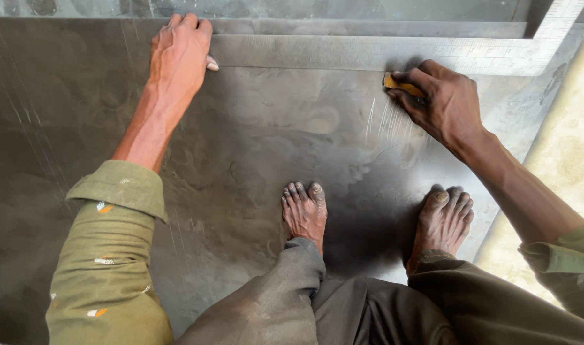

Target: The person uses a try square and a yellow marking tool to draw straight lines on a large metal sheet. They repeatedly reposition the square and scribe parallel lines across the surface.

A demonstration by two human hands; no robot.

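Surface: we squat barefoot on a large grey metal sheet (253, 166) lying flat on the floor; it is dusty, smudged and dull.
Straightedge: a long steel square (368, 52) lies across the far part of the sheet, its short arm turning away at the upper right corner. Its near edge serves as the guide line.
Left hand: our left hand (180, 48) is spread flat, fingers hooked over the far edge of the square, thumb tucked against the near edge. It grips nothing; it presses down, seemingly to keep the square from sliding.
Right hand: our right hand (442, 99) is curled closed, fingertips pinched on a small yellow-orange marking piece (400, 84). We cannot tell whether it is chalk, stone or a scriber handle.
Marker position: its tip sits right against the near edge of the square, touching the sheet, well to the right of the left hand.
Marks: a fan of pale scratch lines (387, 121) shows on the sheet just below the right hand.
Feet: left foot (304, 211) and right foot (444, 220) are planted on the sheet, near the right hand, weighting it.
Clothing: olive sleeves, grey trousers.
Right margin: pale sandy floor (566, 153) beyond the sheet's edge.
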